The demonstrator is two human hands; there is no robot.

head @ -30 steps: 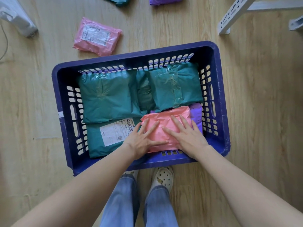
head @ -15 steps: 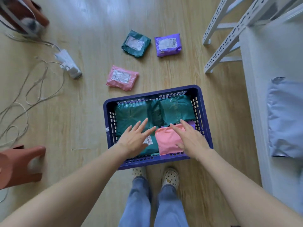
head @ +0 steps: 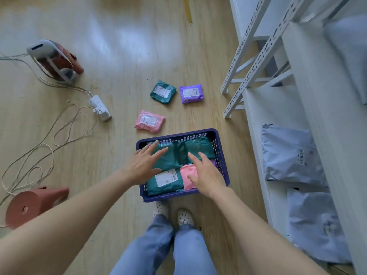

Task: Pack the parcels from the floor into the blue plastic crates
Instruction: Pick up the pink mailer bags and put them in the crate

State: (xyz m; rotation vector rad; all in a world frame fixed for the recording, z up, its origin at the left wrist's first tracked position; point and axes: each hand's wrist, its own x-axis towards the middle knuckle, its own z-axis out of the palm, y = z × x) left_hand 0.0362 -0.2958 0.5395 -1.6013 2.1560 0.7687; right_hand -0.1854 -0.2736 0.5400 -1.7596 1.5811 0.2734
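Head view: packing seems partly done. The left hand (head: 143, 165), fingers spread and empty, hovers over the blue crate (head: 170, 195), which holds flat packed parcels (head: 198, 147). Beyond it a pink parcel (head: 150, 121), a green parcel (head: 163, 94) and a purple parcel (head: 191, 94) lie on the floor (head: 119, 155). The right hand (head: 206, 175) is spread and empty too.

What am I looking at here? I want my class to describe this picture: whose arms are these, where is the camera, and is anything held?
No machine here: a person wears a camera on the head, looking down at their own arms and legs. The left hand and right hand are spread open above a blue crate on the floor; neither holds anything. Inside lie green parcels and a pink parcel. Beyond the crate, on the floor, lie a loose pink parcel, a loose green parcel and a loose purple parcel. White shelves on the right carry grey bags.
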